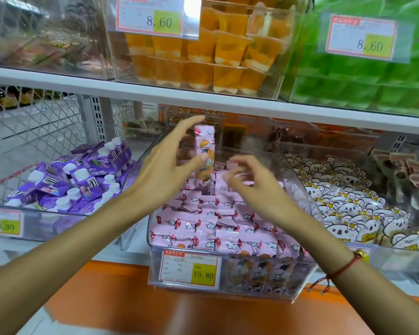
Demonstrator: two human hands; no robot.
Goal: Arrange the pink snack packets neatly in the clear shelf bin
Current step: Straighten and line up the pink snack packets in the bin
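While upright in the pinch: one pink snack packet, held on end above the pile, at 12 o'clock over the clear shelf bin
Left hand: thumb and fingers pinching that packet at its sides, index finger stretched up past its top edge
Right hand: curled loosely over the pile at 3 o'clock of the raised packet, fingertips blurred; cannot tell whether anything is gripped
Pink snack packets: stacked in rough rows inside the bin, filling it from front wall to middle, a few askew at 6 o'clock
Step in hand, as judged: lowering the raised packet into a gap at the back row
Doing it well: turn flat to match the neighbours, printed face up, slide in edge first, press lightly with the free palm to level the row, avoid crushing the wrappers
Risk: nudging the tidy front rows out of line
Bin tag: yellow patch reading 15.80, small print too fine to read
Upper tags: 8.60 at 12 o'clock, another 8.60 at 2 o'clock
Left tag: ending .90, first digit unclear
Purple cartons: at 9 o'clock of the bin, lettering blurred
Bear-face packets: at 3 o'clock, no legible writing
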